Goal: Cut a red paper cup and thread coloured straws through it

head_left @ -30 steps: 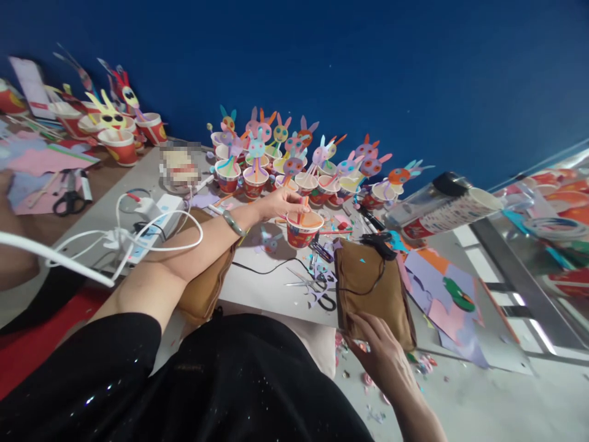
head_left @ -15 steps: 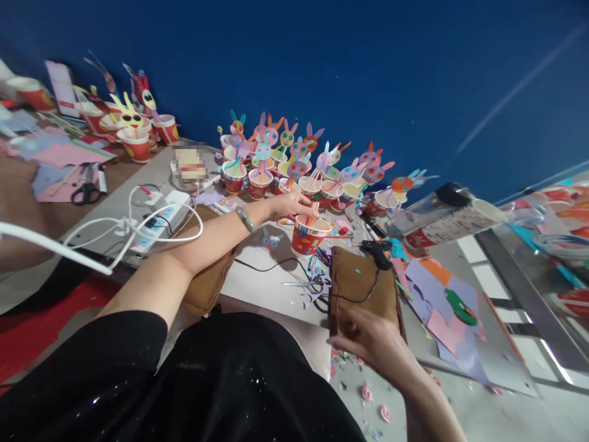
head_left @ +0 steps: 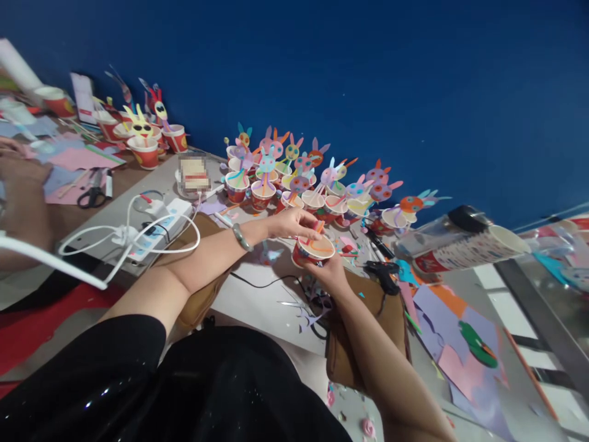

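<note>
Between my hands is a red paper cup (head_left: 301,253) with a white inside, tilted so that its mouth faces me. My left hand (head_left: 295,222) reaches to its far rim, thumb and fingers pinched on an orange strip (head_left: 321,227) that runs down into the cup. My right hand (head_left: 329,274) is wrapped round the near side of the cup. Under the left wrist lies a pale blue rabbit-face cutout (head_left: 269,253), partly hidden. Scissors (head_left: 317,301) and purple paper scraps (head_left: 309,320) lie just below the cup.
Several finished rabbit cups (head_left: 264,187) stand along the blue wall. A power strip (head_left: 163,227) with white cables lies left, a black glue gun (head_left: 384,273) right. Stacked paper cups (head_left: 473,248) lie beyond it. Another person's arm (head_left: 23,202) is at far left.
My right hand has come up from the lower right and taken hold of the cup. The cup has tipped towards me. My left hand stays at its rim.
</note>
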Demonstrator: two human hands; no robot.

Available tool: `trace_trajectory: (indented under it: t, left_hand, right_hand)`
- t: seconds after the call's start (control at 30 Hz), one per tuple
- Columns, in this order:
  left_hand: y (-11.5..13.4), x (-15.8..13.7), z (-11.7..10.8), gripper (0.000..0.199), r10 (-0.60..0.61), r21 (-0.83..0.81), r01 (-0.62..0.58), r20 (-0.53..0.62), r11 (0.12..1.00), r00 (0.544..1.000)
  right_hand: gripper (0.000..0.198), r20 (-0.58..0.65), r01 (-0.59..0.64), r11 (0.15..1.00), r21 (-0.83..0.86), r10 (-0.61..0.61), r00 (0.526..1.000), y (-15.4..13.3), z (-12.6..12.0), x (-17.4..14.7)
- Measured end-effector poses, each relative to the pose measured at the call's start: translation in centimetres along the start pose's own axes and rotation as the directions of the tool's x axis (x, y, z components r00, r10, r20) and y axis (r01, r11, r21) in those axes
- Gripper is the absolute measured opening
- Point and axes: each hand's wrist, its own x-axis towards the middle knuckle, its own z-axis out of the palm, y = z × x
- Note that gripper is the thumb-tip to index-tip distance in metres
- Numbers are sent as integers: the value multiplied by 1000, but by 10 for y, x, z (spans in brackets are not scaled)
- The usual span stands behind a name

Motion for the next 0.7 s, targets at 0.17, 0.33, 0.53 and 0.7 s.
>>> trace_trajectory:
  t: [0.17, 0.33, 0.53, 0.7]
  left_hand:
    - [-3, 2, -1, 30, -13, -68, 12, -11, 998, 1000]
    - [-3, -1, 4, 20, -59, -70, 51, -115, 996, 992]
    - [3, -7, 9, 46, -134, -198, 124, -37, 972, 990]
    - [-16, -9, 30, 58, 14, -85, -31, -197, 996, 980]
  right_hand:
    - [65, -136, -82, 997, 17, 83, 987, 14, -4, -8]
    - [57, -153, -42, 999, -21, 38, 988, 15, -2, -14]
    - [57, -208, -30, 996, 84, 47, 977, 8, -3, -14]
    - [57, -221, -7, 991, 136, 38, 975, 8, -6, -9]
